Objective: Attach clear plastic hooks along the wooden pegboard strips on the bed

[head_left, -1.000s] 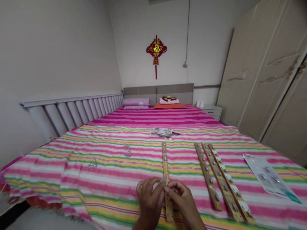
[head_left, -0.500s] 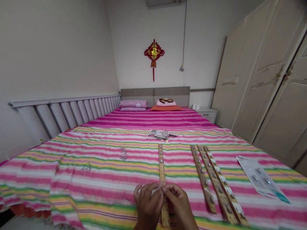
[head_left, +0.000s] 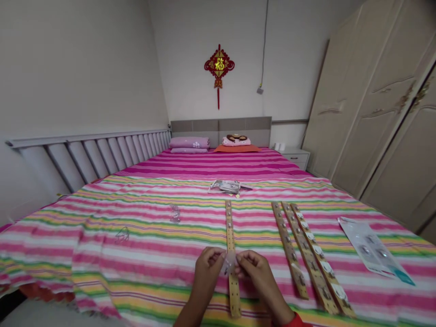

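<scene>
My left hand [head_left: 207, 269] and my right hand [head_left: 255, 270] meet over a long wooden strip [head_left: 230, 240] studded with small metal pieces. It lies lengthwise on the striped bedspread [head_left: 143, 236]. Both hands pinch a small clear plastic piece [head_left: 230, 262] between their fingertips, just above the strip. Fingers of both hands are curled closed around it.
Three more wooden strips [head_left: 306, 252] with metal and white round pieces lie to the right. A white plastic packet [head_left: 373, 250] sits at far right. A pile of small packets [head_left: 227, 186] lies further up the bed, clear bits [head_left: 175, 213] to the left. Wardrobe on the right.
The view has tilted a little. My hands have moved slightly up along the strip and now hold the clear piece more plainly between them.
</scene>
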`<action>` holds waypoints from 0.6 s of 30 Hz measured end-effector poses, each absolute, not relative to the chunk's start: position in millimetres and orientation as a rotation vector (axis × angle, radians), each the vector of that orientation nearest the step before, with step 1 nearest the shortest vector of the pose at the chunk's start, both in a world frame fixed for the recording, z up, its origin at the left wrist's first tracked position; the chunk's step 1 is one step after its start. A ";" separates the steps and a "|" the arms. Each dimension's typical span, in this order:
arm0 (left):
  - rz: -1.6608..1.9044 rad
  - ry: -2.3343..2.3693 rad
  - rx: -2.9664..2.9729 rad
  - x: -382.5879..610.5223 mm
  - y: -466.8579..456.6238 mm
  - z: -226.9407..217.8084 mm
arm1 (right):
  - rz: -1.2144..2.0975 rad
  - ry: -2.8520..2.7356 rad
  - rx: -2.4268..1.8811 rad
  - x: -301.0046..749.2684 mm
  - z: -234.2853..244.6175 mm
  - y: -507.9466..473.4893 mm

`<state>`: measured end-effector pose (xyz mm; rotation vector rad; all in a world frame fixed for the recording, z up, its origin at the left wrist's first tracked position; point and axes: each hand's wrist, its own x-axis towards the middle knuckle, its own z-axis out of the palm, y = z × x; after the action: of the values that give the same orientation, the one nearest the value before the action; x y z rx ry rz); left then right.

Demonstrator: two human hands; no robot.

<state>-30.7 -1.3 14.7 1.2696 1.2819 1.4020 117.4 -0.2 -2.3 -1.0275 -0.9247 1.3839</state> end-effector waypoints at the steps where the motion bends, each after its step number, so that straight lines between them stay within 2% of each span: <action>1: 1.351 1.270 1.228 -31.4 2.7 11.4 | 1.391 -0.934 -1.033 117.9 -3.8 2.3; 18: 1.299 1.312 1.065 -12.0 87.7 -29.8 | 1.283 -0.847 -1.088 117.4 -34.2 84.8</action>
<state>-12.0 87.7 -29.8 1.0652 1.3119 1.2987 117.4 84.8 -34.2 -1.0878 -0.8473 1.2831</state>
